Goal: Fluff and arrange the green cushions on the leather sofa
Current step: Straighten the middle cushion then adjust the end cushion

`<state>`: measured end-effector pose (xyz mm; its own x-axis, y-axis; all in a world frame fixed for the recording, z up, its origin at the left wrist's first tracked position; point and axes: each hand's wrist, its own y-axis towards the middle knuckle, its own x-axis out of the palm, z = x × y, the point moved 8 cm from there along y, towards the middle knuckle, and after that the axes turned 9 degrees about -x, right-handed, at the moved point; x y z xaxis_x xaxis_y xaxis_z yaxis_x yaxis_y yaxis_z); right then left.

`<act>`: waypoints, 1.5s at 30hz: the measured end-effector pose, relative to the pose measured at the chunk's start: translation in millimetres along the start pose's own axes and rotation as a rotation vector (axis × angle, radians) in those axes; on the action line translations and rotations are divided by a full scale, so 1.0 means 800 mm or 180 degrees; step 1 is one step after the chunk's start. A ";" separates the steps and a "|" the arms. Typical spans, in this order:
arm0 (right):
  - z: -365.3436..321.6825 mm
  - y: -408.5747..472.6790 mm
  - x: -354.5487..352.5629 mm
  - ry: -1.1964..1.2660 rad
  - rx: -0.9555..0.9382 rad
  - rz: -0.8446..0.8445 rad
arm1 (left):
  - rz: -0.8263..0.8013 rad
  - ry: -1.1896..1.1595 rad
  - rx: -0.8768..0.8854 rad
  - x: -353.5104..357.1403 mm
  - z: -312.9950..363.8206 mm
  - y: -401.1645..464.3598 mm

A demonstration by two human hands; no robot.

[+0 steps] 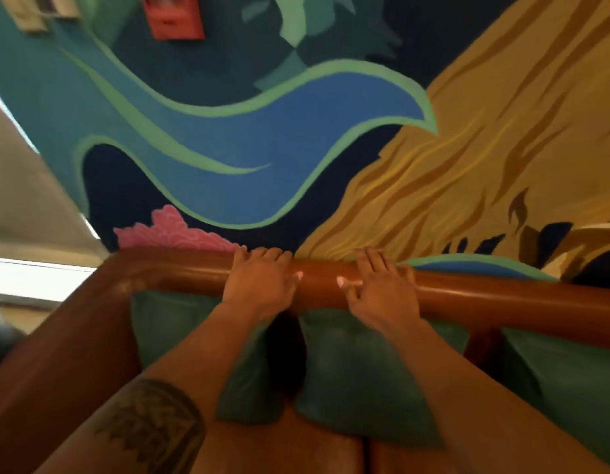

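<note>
Three green cushions lean upright against the back of the brown leather sofa (502, 295): a left cushion (166, 323), a middle cushion (361, 374) and a right cushion (566, 371) cut off by the frame edge. My left hand (262, 278) lies flat on the sofa's rounded top rail, fingers spread, above the gap between the left and middle cushions. My right hand (382, 285) rests on the same rail just above the middle cushion, fingers apart. Neither hand holds a cushion. My forearms cross over the left and middle cushions and hide parts of them.
A painted wall (262, 148) with blue, green, tan and pink shapes rises directly behind the sofa. The sofa's left arm (67, 336) curves forward at the left. A bright window area (33, 275) lies beyond it. Seat cushions (331, 453) show at the bottom.
</note>
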<state>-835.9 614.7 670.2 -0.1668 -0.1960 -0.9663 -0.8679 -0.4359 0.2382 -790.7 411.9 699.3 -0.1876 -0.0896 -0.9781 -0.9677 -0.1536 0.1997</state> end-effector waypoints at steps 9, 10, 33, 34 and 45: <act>-0.206 0.106 -0.034 0.0034 -0.0231 0.0071 | 0.0059 -0.0053 -0.0216 -0.041 -0.249 0.013; -0.230 0.117 -0.034 -0.0015 -0.0224 0.0096 | 0.0032 -0.0065 -0.0210 -0.040 -0.283 0.019; -0.320 0.069 0.354 0.0042 0.0802 -0.0793 | -0.0951 -0.0617 -0.0529 0.356 -0.528 -0.020; -0.317 0.076 0.366 0.0038 0.0755 -0.0830 | -0.0928 -0.0420 -0.0411 0.364 -0.522 -0.010; -0.297 0.068 0.369 -0.0059 0.0487 0.0501 | -0.0362 -0.0356 -0.0036 0.388 -0.547 0.032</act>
<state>-821.3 324.4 420.8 -0.3133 -0.2342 -0.9203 -0.8910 -0.2627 0.3702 -799.9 -50.1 426.2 -0.0950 0.0391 -0.9947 -0.9820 -0.1677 0.0872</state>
